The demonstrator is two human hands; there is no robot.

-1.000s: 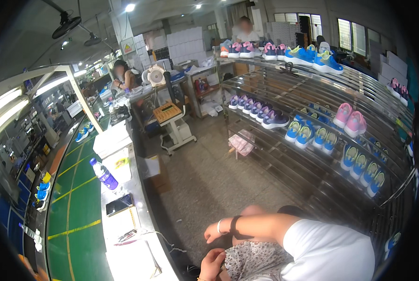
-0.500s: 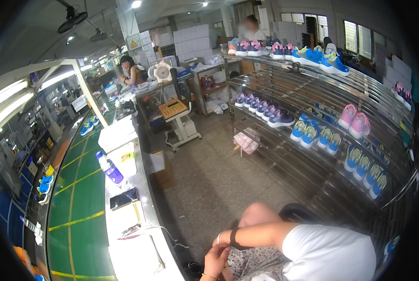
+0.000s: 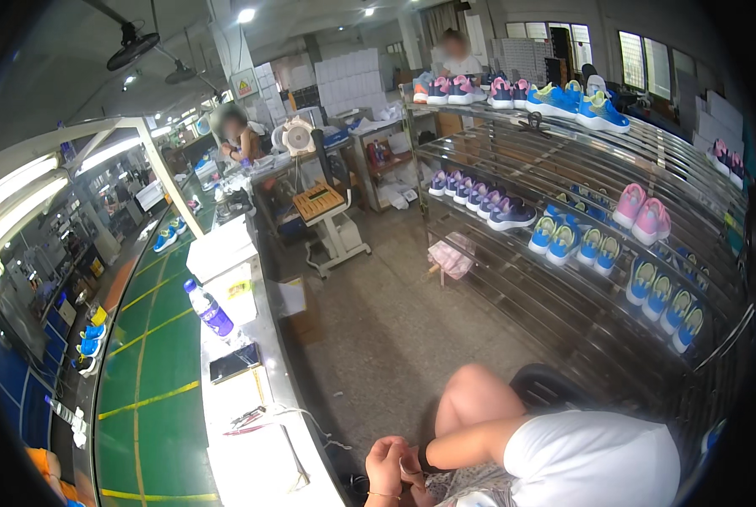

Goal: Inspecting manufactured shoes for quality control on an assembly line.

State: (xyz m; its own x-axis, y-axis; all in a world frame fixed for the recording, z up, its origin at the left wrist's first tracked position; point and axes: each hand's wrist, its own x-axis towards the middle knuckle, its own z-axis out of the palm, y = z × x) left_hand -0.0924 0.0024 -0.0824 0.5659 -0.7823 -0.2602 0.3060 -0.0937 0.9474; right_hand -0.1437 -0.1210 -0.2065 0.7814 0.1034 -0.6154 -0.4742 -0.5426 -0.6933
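At the lower middle, close to my lap, my two hands are together. My left hand, with a thin bracelet at its wrist, has its fingers curled and pressed together; whatever they hold, if anything, is too small to make out. My right hand meets it, largely hidden behind the left hand, so its fingers do not show clearly. A black band circles my right forearm, below a white sleeve. Patterned cloth covers my lap beneath the hands.
To the left, a white worktop holds a phone, a purple-labelled bottle and small tools. Beyond it runs a green conveyor belt. A metal rack with several shoes stands right. Two people work farther back.
My view has turned slightly, so the worktop and belt appear farther right. My left hand has risen a little and its fingers are drawn together; my right hand stays against it.
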